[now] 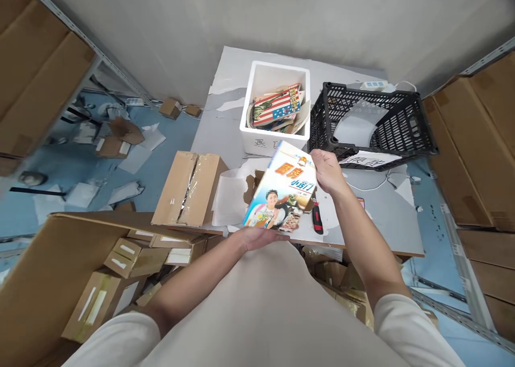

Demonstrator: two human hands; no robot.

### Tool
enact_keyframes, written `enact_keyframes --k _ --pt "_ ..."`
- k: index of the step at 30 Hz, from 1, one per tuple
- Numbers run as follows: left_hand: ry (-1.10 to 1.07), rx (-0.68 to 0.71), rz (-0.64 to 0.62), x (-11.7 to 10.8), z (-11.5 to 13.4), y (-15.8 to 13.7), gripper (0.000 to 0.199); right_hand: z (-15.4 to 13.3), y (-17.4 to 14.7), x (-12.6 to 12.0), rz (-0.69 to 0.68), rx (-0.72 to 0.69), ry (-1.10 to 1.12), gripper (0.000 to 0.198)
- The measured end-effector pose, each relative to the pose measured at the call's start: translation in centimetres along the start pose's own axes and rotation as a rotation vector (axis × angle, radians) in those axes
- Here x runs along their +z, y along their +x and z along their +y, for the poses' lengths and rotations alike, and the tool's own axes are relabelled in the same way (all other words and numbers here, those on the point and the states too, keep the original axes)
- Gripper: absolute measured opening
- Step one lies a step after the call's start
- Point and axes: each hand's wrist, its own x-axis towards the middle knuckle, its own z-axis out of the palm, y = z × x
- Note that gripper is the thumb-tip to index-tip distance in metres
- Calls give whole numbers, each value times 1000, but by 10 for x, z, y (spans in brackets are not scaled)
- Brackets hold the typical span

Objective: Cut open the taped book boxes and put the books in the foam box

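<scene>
From my remote seat I saw a grey, paper-patched table (221, 131) across the middle of the view, its far edge towards the wall. Along its right edge stood a black slatted plastic crate (426, 125), with curved white sheets (356, 128) inside. Left of the crate, nearer the table's far edge, was a white foam box (257, 143) holding a jumble of booklets (277, 107). A closed brown cardboard box (169, 187) sat at the table's near left corner.

Above the near edge, in front of the foam box, a rectangular glossy-covered book (285, 187), white and blue with orange lettering and food pictures, was held at a tilt. The right hand (328, 168) gripped its upper right side, fingers curled round that edge. The left hand (261, 239) lay under its bottom edge; I couldn't tell how far those fingers were bent. I judged that good handling called for a light pinch at the margin and even support from below, so the cover would not crease.

Smallest was a red-and-black handled tool (317, 217), probably a knife, close to the near edge; I'd have wanted wrists and pages clear of it.
</scene>
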Motion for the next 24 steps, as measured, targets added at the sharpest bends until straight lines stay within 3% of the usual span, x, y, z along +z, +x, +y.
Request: enact_keyframes --k 5,9,12,16,19,24 --pt "83 282 146 -11 14 -9 63 1 9 -4 27 3 -18 51" --pt "389 468 360 -22 19 -11 52 0 14 -12 25 23 -77 50" --pt "388 456 417 -25 18 -9 47 -2 13 -18 5 86 -43 50" --pt "320 443 438 -24 17 -8 46 -5 11 -29 -128 202 -74 49" --pt "310 440 448 -24 19 -7 47 -6 12 -32 -188 227 -111 48" --pt "308 446 438 -25 26 2 47 -3 21 -28 -178 226 -132 47"
